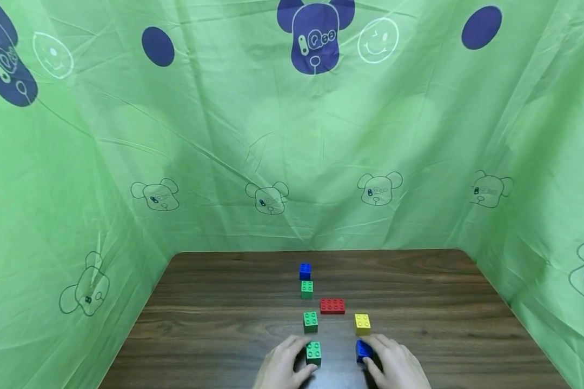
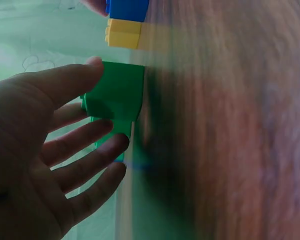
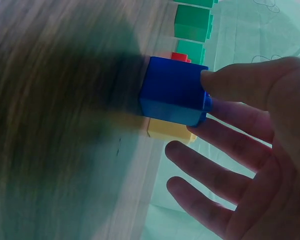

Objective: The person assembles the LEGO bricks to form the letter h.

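Resting at the near edge of the worktop [image 1: 214,324], a green brick [image 1: 313,353] pinched between thumb and fingers of the left hand [image 1: 282,367], and just to its right a blue brick [image 1: 364,350] gripped the same way by the right hand [image 1: 394,367], thumb on one side, fingers on the other. Standing farther back and well apart from both hands: a second green brick [image 1: 310,321], a yellow brick [image 1: 362,323], a flat red brick [image 1: 332,306], then a third green brick [image 1: 306,289] touching another blue one [image 1: 305,271], all before a green printed sheet [image 1: 224,135].
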A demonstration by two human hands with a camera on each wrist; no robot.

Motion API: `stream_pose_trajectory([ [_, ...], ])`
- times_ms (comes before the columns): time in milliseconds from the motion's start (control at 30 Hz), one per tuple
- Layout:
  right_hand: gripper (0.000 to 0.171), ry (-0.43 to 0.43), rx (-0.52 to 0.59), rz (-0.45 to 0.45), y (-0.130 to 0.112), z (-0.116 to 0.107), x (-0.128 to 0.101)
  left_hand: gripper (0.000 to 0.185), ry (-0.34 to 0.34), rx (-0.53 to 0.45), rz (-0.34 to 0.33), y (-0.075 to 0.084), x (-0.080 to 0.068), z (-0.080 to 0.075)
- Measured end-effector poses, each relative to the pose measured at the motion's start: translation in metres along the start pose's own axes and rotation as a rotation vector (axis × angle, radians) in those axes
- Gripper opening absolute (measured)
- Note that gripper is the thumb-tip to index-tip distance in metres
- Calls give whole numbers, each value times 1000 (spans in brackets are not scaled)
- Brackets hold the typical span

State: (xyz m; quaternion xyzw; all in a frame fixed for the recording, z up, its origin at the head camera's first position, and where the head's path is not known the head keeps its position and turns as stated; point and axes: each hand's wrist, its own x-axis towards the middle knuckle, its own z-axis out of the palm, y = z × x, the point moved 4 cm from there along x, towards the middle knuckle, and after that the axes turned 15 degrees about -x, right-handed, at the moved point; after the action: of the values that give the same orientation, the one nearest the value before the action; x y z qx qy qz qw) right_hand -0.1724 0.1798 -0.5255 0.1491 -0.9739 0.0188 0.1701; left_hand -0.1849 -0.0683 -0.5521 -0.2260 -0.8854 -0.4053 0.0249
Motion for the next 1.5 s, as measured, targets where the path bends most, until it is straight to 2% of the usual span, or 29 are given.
stream_pose_trajectory([
  [167,41,45,-6,-17,1,4,-2,43,49,24,67,0,-2,2],
  [233,41,70,-8,-35,1,4,-3,41,49,16,67,0,-3,1],
  [333,40,102,1,-79,2,4,-4,40,18,-18,21,2,-4,0],
  [400,38,96,17,-109,2,3,-6,39,-13,-43,-34,4,-5,-2],
  [500,36,40,54,-147,3,1,-12,38,-60,-71,-83,10,-9,-4],
  [533,34,-4,70,-149,4,1,-13,37,-74,-81,-92,12,-11,-4],
  [700,31,-221,142,-117,2,-1,-20,37,-127,-128,-89,15,-22,2],
  [767,30,-246,157,-100,1,0,-21,37,-126,-125,-73,13,-25,5],
  [833,29,-241,168,-93,-1,0,-22,36,-113,-114,-40,10,-27,7],
  [1067,33,-5,184,-143,-2,6,-25,33,-82,-70,71,2,-27,10],
  [1233,34,2,207,-170,0,9,-26,34,-40,-68,143,1,-29,12],
  [1300,34,11,215,-187,1,9,-26,34,-46,-84,146,0,-30,13],
  [1400,33,5,223,-202,3,9,-27,35,-80,-107,106,1,-29,15],
  [1500,31,-97,242,-185,4,9,-25,36,-121,-125,37,0,-27,16],
])
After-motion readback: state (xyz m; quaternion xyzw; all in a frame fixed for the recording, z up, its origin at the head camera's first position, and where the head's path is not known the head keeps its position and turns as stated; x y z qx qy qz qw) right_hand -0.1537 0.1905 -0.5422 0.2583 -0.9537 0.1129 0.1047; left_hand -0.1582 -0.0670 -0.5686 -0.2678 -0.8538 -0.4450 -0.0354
